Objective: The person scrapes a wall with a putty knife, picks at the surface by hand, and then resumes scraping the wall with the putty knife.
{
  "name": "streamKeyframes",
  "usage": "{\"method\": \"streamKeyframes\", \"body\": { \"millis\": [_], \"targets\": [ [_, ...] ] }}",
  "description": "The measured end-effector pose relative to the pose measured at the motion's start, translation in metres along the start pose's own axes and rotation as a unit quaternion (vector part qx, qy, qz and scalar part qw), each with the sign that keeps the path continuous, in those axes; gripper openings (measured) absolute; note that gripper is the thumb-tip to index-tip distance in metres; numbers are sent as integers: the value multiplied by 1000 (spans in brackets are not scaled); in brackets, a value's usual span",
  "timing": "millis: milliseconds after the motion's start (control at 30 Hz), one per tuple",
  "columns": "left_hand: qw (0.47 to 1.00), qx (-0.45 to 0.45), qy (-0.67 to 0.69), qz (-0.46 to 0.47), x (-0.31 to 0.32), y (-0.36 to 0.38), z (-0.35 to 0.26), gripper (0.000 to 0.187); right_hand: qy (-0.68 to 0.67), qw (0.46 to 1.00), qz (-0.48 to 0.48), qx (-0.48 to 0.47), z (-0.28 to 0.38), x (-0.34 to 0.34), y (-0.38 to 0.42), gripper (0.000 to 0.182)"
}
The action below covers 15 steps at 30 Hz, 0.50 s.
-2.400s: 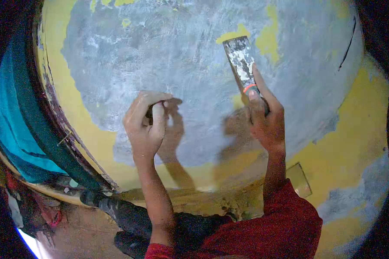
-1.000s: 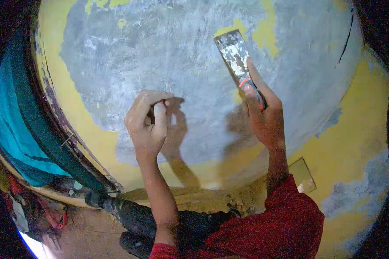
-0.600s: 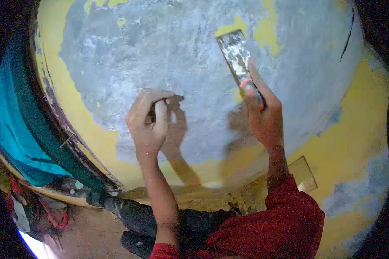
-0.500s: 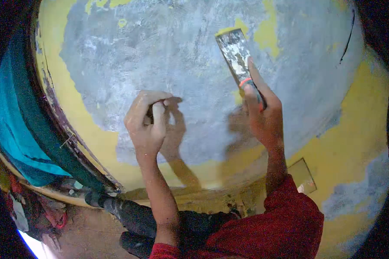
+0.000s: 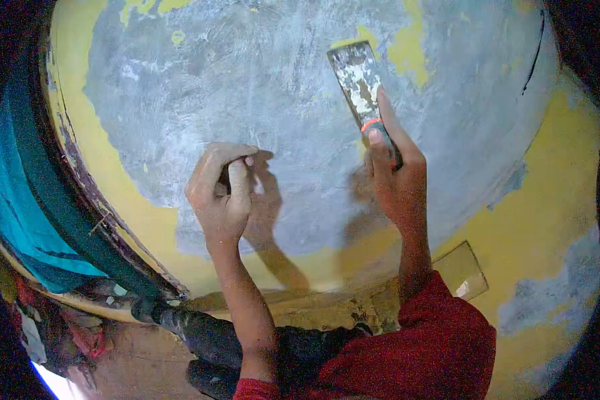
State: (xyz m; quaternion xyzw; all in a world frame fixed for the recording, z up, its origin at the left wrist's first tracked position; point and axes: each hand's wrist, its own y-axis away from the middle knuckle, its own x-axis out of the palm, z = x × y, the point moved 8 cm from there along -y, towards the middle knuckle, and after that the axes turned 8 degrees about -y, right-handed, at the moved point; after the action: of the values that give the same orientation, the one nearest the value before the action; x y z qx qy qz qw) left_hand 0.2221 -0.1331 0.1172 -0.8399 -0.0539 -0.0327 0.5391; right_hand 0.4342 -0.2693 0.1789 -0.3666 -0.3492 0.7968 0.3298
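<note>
My right hand (image 5: 403, 175) is closed around the dark handle of a putty knife (image 5: 359, 87), with the index finger stretched along the blade. The blade points up, smeared with white and dark residue, and lies against or just in front of the wall (image 5: 293, 120). That wall has a large grey, plaster-like area with yellow paint around it. My left hand (image 5: 221, 190) is held near the wall, its fingers curled in toward the thumb. A dark gap shows inside the curl; whether it holds anything cannot be made out. Both hands cast shadows on the wall.
Teal cloth (image 5: 37, 217) hangs at the left beside a dark, worn frame edge (image 5: 80, 153). Crumpled fabrics (image 5: 80, 333) lie at lower left. A rectangular outlined panel (image 5: 461, 270) is in the yellow wall at right. My dark-trousered legs (image 5: 213, 340) are below.
The view has shifted slightly, moving the wall a little left in the picture. The putty knife and both hands show only small shifts, and both grips look the same.
</note>
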Motion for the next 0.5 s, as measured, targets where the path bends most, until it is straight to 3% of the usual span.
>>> {"method": "streamKeyframes", "body": {
  "millis": [133,500],
  "targets": [
    [1000,3,-12,-1,0,-1,-3,19,42,999,-8,-13,-6,2,3,52],
    [1000,11,-14,-4,-4,-3,-6,19,-1,1000,11,22,0,-5,4,54]
  ]
}}
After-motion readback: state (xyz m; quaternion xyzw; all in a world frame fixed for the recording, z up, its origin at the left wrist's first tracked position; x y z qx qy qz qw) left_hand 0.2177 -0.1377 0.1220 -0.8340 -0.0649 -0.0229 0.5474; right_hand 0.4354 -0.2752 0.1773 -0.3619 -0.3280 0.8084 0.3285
